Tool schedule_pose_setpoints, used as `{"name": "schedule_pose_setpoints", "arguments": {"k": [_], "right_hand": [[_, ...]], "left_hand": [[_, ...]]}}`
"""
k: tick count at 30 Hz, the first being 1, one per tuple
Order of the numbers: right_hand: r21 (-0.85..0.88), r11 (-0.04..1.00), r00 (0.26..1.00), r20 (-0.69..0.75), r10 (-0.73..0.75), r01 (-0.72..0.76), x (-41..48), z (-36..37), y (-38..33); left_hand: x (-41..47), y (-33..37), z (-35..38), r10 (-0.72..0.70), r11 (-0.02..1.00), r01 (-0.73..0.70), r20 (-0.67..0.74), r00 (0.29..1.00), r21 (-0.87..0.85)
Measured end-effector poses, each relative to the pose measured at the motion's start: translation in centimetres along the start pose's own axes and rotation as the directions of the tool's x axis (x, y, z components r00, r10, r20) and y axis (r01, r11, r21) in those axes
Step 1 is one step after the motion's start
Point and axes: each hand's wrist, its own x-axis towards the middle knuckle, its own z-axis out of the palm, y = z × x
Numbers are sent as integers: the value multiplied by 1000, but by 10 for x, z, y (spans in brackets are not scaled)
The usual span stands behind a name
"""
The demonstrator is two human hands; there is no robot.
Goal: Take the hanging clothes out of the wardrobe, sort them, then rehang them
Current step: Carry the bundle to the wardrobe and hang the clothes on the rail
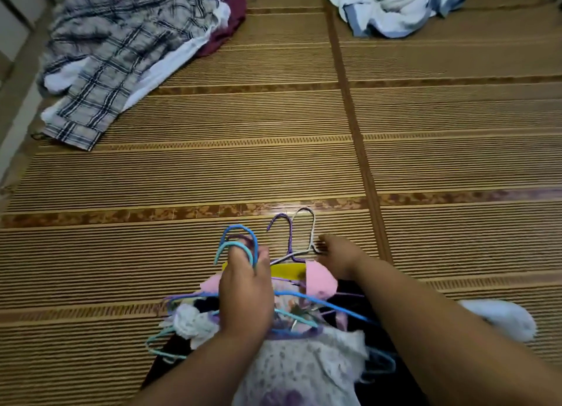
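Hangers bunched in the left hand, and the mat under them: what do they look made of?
Hangers: thin wire with a coloured coating, probably plastic or wound thread; the slim blue, purple and white hooks bend tightly. Mat: looks like woven bamboo or reed strips, slightly glossy, judging by fine parallel slats and a pale sheen.

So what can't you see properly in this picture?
Head view:
Right hand: fingers hidden behind the hand's back, so its grip on the white hanger is unclear.
White pile: cut off by the top edge.
Clothes on hangers: covered by both arms, cut by the bottom edge.
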Motion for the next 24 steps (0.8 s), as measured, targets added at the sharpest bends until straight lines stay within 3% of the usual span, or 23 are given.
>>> {"name": "schedule_pose_setpoints", "arguments": {"k": [4, 8, 11, 18, 24], "right_hand": [[-217, 976, 1000, 17, -9, 12, 31, 16, -5], [-280, 959, 997, 79, -7, 29, 32, 15, -11], [-194, 979, 993, 107, -48, 69, 11, 5, -14], [232, 965, 971, 174, -162, 120, -75, -32, -32], [203, 962, 967, 137, -215, 185, -166, -74, -70]], "left_hand": [[-7, -10, -1, 104, 994, -103, 29, 994, -42], [-14, -14, -7, 118, 988, -107, 98, 988, -107], [-20, -16, -15, 112, 986, -92, 142, 983, -141], [-46, 2, -50, 116, 976, -83, 155, 981, -204], [-78, 47, -98, 132, 954, -98, 104, 986, -284]]}}
